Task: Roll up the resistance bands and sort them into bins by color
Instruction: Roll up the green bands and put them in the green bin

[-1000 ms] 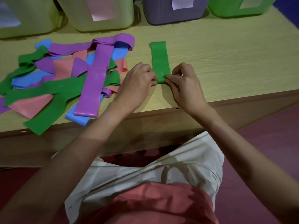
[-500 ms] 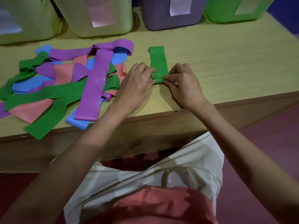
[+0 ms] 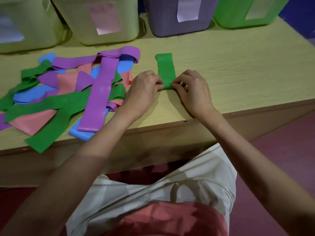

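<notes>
While two hands pinch one green band [image 3: 166, 68], four bins [image 3: 179, 16] wait

A single head-worn view looks forward and steeply down from close above the surface [image 3: 221, 79], taking in its near edge, the bins [image 3: 105, 23] along the back, and the wearer's lap.

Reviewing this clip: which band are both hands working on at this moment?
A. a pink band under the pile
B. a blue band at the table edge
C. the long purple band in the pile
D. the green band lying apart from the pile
D: the left hand and the right hand pinch the rolled near end of the green band, which lies apart, right of the pile.
</notes>
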`<state>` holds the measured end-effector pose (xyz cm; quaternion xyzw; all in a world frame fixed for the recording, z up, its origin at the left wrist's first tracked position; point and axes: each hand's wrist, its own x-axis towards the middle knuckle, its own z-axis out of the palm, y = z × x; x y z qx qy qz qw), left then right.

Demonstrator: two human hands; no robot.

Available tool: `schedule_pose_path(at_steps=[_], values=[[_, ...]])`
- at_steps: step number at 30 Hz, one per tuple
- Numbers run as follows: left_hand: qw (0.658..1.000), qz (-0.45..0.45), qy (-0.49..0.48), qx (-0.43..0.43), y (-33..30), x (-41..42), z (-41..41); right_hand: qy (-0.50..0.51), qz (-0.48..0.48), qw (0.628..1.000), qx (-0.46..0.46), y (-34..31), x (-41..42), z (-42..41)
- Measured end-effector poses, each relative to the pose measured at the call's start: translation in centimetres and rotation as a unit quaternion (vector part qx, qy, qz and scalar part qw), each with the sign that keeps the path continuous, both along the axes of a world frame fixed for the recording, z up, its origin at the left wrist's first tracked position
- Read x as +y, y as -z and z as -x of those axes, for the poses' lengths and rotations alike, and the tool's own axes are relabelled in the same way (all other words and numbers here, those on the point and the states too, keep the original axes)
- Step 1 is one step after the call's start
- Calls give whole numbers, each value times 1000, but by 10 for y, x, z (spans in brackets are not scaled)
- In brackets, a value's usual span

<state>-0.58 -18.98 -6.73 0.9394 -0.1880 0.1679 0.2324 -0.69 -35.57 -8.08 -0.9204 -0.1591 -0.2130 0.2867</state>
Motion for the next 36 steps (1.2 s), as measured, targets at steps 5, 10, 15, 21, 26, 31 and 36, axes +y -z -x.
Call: schedule_pose_path(at_steps=[5, 10, 15, 21, 26, 31, 36], values=[[1000, 7, -15, 8, -1, -2, -2, -21, 34, 999, 24, -4, -6, -5], [999, -10, -26, -27, 0, -6, 4, -36, 55, 997, 27, -7, -6, -15], [1000, 0, -22, -7, 2, -9, 0, -62, 63, 995, 50, -8, -10, -24], [999, 9, -40, 13, -3, -8, -10, -13, 30, 999, 17, -3, -6, -22], [999, -9, -39, 26, -4, -9, -15, -21, 52, 998, 7, -3, -8, -20], [998, -39, -42, 0, 0, -10, -15, -18, 63, 998, 8, -2, -7, -26], [998, 0, -58, -19, 2, -12, -10, -19, 82, 996, -7, -1, -7, -24]])
